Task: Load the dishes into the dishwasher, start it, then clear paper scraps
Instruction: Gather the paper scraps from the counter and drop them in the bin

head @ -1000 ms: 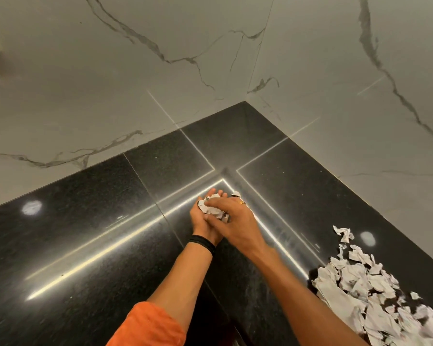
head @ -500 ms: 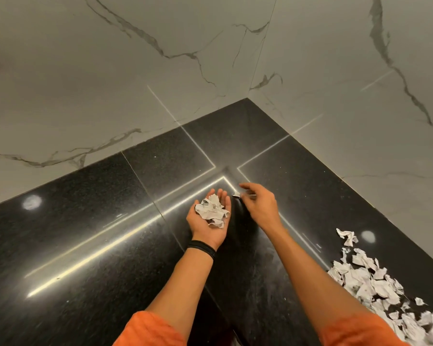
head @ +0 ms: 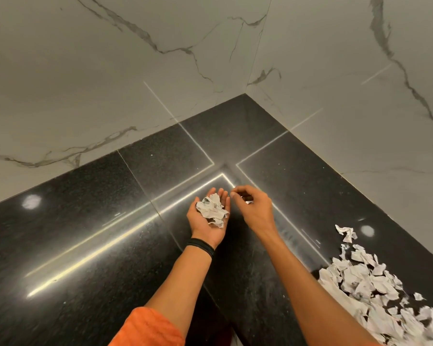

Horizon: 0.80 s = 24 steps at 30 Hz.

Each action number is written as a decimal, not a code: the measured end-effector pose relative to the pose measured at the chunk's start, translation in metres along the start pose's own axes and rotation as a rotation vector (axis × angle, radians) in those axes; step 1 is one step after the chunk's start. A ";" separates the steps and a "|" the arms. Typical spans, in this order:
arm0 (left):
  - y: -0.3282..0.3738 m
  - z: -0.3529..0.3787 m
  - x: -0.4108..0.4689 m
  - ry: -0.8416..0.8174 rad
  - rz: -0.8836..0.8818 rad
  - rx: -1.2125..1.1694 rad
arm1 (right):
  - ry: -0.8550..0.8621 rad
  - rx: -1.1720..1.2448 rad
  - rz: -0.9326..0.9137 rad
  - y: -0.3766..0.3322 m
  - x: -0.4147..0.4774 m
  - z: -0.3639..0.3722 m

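Your left hand (head: 205, 229) lies palm up above the polished black speckled stone bench (head: 85, 221), near the inner corner where the two white, grey-veined marble walls (head: 110, 71) meet. Its fingers (head: 220, 194) are straight and held close together, lightly cupped, and a small heap of crumpled white paper scraps (head: 211, 209) sits in the palm against them. A thin black band (head: 201, 246) circles that wrist, and a bright orange sleeve (head: 148, 328) shows at the bottom edge. Your right hand (head: 256, 211) hangs just beside the left, back upward, its fingers (head: 241, 191) curled with thumb and forefinger drawn together at the tips, close to the scraps in the palm; you cannot tell whether they pinch a scrap. Well apart from both hands, a large loose pile of torn white paper pieces (head: 375, 295) lies on the bench at your right, spreading toward the lower right corner, with one stray crumpled piece (head: 346, 233) at its far end.
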<state>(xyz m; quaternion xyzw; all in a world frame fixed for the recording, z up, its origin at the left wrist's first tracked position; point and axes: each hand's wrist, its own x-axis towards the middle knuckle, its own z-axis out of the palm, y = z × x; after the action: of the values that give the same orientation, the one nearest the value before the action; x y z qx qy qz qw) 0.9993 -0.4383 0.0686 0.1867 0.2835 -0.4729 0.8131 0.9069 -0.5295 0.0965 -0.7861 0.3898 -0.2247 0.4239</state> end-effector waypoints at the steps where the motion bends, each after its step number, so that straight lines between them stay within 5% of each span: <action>1: -0.001 -0.001 -0.001 -0.003 -0.009 0.001 | 0.001 -0.001 -0.005 -0.002 -0.004 -0.001; 16: 0.024 -0.009 -0.025 0.057 0.078 0.015 | -0.143 -0.533 -0.069 0.018 0.017 0.025; 21: 0.023 -0.008 -0.019 0.062 0.079 0.059 | -0.021 -0.182 0.065 -0.001 0.006 0.017; 24: 0.016 -0.008 -0.017 0.049 0.065 0.068 | -0.041 0.061 -0.016 -0.034 -0.014 0.008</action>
<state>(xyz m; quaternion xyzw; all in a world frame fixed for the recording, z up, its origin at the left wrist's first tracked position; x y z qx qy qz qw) 1.0046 -0.4148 0.0741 0.2351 0.2808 -0.4507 0.8141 0.9180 -0.5027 0.1207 -0.7803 0.3677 -0.2234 0.4539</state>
